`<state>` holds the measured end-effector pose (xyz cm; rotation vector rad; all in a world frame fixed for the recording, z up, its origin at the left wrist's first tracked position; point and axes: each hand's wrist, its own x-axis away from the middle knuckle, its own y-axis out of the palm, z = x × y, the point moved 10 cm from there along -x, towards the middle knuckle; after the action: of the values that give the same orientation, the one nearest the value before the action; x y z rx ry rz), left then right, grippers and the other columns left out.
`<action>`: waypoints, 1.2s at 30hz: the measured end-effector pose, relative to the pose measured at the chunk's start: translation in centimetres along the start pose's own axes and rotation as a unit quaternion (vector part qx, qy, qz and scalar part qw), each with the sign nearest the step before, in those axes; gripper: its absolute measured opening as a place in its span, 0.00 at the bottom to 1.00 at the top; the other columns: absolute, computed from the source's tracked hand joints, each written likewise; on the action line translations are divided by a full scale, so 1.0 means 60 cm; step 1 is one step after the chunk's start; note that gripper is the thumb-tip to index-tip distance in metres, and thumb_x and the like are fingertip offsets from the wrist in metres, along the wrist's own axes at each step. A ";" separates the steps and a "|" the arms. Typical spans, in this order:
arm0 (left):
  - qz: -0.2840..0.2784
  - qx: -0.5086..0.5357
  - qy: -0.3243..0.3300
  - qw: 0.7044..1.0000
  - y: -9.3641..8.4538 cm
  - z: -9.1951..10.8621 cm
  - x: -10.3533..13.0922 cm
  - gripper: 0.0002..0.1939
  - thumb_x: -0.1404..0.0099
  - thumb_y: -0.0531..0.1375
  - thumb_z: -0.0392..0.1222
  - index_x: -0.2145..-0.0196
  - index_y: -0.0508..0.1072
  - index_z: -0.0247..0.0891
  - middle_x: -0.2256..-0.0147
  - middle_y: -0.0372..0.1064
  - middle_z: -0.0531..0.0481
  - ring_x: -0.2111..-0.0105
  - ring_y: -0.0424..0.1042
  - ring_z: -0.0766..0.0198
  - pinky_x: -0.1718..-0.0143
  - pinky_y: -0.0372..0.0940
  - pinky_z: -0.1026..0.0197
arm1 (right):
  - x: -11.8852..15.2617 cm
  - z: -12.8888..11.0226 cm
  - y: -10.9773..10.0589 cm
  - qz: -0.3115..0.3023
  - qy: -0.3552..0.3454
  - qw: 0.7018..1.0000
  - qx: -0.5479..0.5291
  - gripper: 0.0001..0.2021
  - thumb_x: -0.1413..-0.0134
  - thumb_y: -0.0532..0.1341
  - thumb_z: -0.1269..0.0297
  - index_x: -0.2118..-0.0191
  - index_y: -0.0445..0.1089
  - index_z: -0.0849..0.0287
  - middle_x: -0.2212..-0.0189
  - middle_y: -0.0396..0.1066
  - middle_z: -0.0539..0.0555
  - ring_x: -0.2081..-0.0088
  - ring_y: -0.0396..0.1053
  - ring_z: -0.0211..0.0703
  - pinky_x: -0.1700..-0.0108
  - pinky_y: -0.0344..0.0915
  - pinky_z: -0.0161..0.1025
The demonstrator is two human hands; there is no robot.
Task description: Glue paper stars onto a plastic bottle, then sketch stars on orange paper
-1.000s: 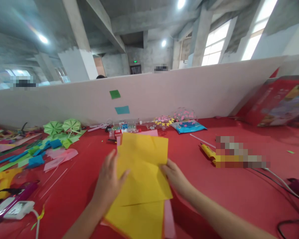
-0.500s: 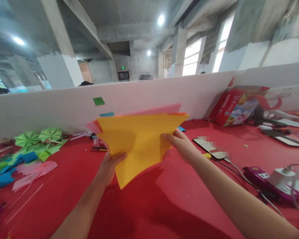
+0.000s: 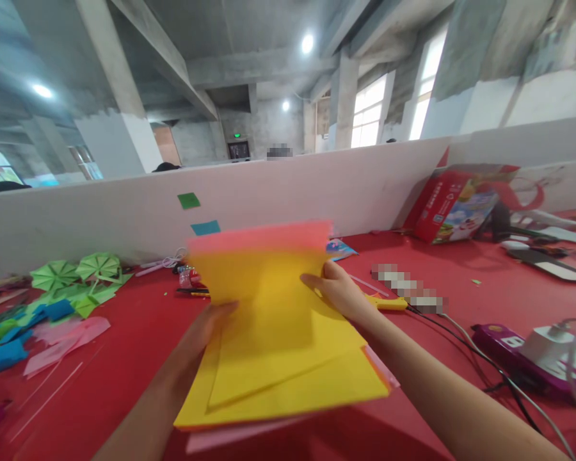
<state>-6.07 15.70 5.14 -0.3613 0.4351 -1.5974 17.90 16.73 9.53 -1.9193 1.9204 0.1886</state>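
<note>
Between my two hands is a stack of coloured paper sheets (image 3: 288, 358), yellow on the near face, with pink and orange edges showing behind and below. My left hand (image 3: 216, 323) grips its left edge, the thumb lying on the yellow face. On the opposite edge, my right hand (image 3: 333, 285) pinches the sheets with the thumb in front and the fingers behind. The stack is tilted above the red table, its lower part spread toward me and slightly blurred. A yellow glue gun (image 3: 388, 303) lies just beyond my right wrist, partly hidden by it.
Folded green paper shapes (image 3: 98, 266) and blue and pink scraps (image 3: 67, 333) lie at the left. On the right are a phone (image 3: 408, 288), a purple power strip (image 3: 518, 349) with cables, and a red box (image 3: 454, 202). A white partition (image 3: 317, 186) runs along the back.
The stack has swung from a curled, raised position with a narrow lower end to a flatter tilt, its wide lower edge now nearer me. More of the pink sheet shows along the top.
</note>
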 end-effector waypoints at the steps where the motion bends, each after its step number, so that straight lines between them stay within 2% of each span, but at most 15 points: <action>1: -0.022 0.035 -0.017 0.999 0.014 -0.009 0.004 0.18 0.30 0.53 0.50 0.52 0.71 0.34 0.58 0.75 0.44 0.63 0.76 0.60 0.61 0.71 0.52 | 0.006 0.015 0.006 -0.007 0.035 0.998 -0.053 0.14 0.45 0.58 0.66 0.52 0.67 0.55 0.59 0.76 0.54 0.59 0.75 0.48 0.58 0.72 0.44; 3: -0.066 0.128 -0.058 0.988 0.044 -0.032 0.013 0.19 0.31 0.53 0.50 0.51 0.71 0.33 0.60 0.77 0.41 0.64 0.78 0.56 0.61 0.72 0.51 | 0.023 0.050 0.019 -0.015 0.106 0.984 -0.141 0.14 0.51 0.60 0.66 0.56 0.68 0.56 0.61 0.77 0.54 0.61 0.76 0.50 0.61 0.72 0.45; 5: -0.083 0.196 -0.084 0.974 0.063 -0.052 0.020 0.20 0.36 0.58 0.50 0.53 0.72 0.32 0.61 0.78 0.38 0.65 0.79 0.51 0.61 0.72 0.50 | 0.040 0.081 0.027 -0.013 0.150 0.972 -0.183 0.13 0.54 0.63 0.63 0.59 0.68 0.56 0.62 0.78 0.54 0.62 0.76 0.52 0.62 0.72 0.45; 9: -0.094 0.277 -0.110 0.950 0.080 -0.083 0.021 0.24 0.47 0.67 0.51 0.58 0.74 0.32 0.63 0.79 0.38 0.65 0.79 0.46 0.62 0.72 0.50 | 0.057 0.123 0.018 0.009 0.165 0.967 -0.192 0.13 0.58 0.66 0.59 0.64 0.69 0.56 0.63 0.78 0.53 0.60 0.75 0.53 0.59 0.71 0.45; 13: -0.129 0.316 -0.124 0.932 0.102 -0.101 0.017 0.23 0.53 0.71 0.44 0.60 0.75 0.33 0.64 0.80 0.40 0.65 0.79 0.46 0.64 0.71 0.51 | 0.064 0.145 0.011 0.020 0.167 0.963 -0.212 0.14 0.59 0.66 0.58 0.63 0.69 0.55 0.61 0.77 0.53 0.58 0.74 0.53 0.57 0.70 0.46; 18: -0.138 0.339 -0.136 0.921 0.122 -0.116 0.023 0.22 0.52 0.71 0.45 0.59 0.77 0.34 0.62 0.79 0.41 0.64 0.79 0.47 0.62 0.71 0.52 | 0.072 0.150 0.010 0.017 0.166 0.961 -0.222 0.17 0.57 0.66 0.57 0.59 0.68 0.54 0.59 0.76 0.53 0.57 0.74 0.52 0.57 0.70 0.44; 21: -0.133 0.342 -0.142 0.919 0.126 -0.123 0.031 0.21 0.51 0.71 0.46 0.61 0.78 0.34 0.63 0.80 0.41 0.65 0.79 0.49 0.62 0.71 0.53 | 0.071 0.152 0.004 0.021 0.148 0.979 -0.138 0.16 0.52 0.63 0.51 0.61 0.68 0.55 0.60 0.76 0.55 0.58 0.74 0.51 0.58 0.70 0.42; 24: -0.125 0.338 -0.149 0.921 0.127 -0.133 0.035 0.20 0.53 0.72 0.47 0.64 0.79 0.33 0.68 0.80 0.42 0.70 0.78 0.50 0.67 0.71 0.55 | 0.065 0.163 -0.015 0.052 0.130 0.990 -0.034 0.16 0.50 0.59 0.46 0.67 0.66 0.56 0.67 0.74 0.54 0.65 0.73 0.49 0.66 0.68 0.40; 27: -0.117 0.332 -0.157 0.923 0.130 -0.142 0.036 0.19 0.55 0.73 0.48 0.70 0.79 0.32 0.74 0.79 0.43 0.74 0.77 0.52 0.71 0.70 0.56 | 0.063 0.168 -0.042 0.086 0.113 0.989 0.032 0.15 0.52 0.60 0.48 0.74 0.62 0.55 0.78 0.67 0.50 0.74 0.65 0.44 0.73 0.60 0.37; 29: -0.108 0.333 -0.157 0.923 0.130 -0.145 0.035 0.19 0.55 0.72 0.49 0.70 0.79 0.32 0.74 0.78 0.44 0.74 0.77 0.52 0.71 0.70 0.56 | 0.063 0.159 -0.060 0.102 0.095 0.987 0.078 0.15 0.52 0.61 0.51 0.78 0.61 0.55 0.81 0.62 0.49 0.76 0.60 0.42 0.73 0.55 0.37; 33: -0.097 0.348 -0.153 0.920 0.127 -0.143 0.035 0.21 0.55 0.72 0.47 0.64 0.79 0.34 0.70 0.79 0.44 0.70 0.78 0.49 0.66 0.71 0.53 | 0.066 0.113 -0.073 0.112 0.019 0.980 0.166 0.08 0.50 0.59 0.57 0.71 0.68 0.55 0.74 0.69 0.53 0.71 0.65 0.44 0.68 0.58 0.39; 36: -0.091 0.358 -0.157 0.916 0.122 -0.140 0.036 0.20 0.54 0.71 0.45 0.64 0.79 0.34 0.69 0.79 0.43 0.67 0.78 0.47 0.64 0.71 0.51 | 0.067 0.101 -0.058 0.093 -0.004 0.989 0.113 0.07 0.47 0.58 0.57 0.67 0.67 0.55 0.68 0.71 0.54 0.65 0.70 0.45 0.63 0.64 0.39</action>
<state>-3.86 13.71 -5.80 -0.0878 -0.4466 -1.7206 22.63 15.22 3.19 -1.5923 2.0209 0.0294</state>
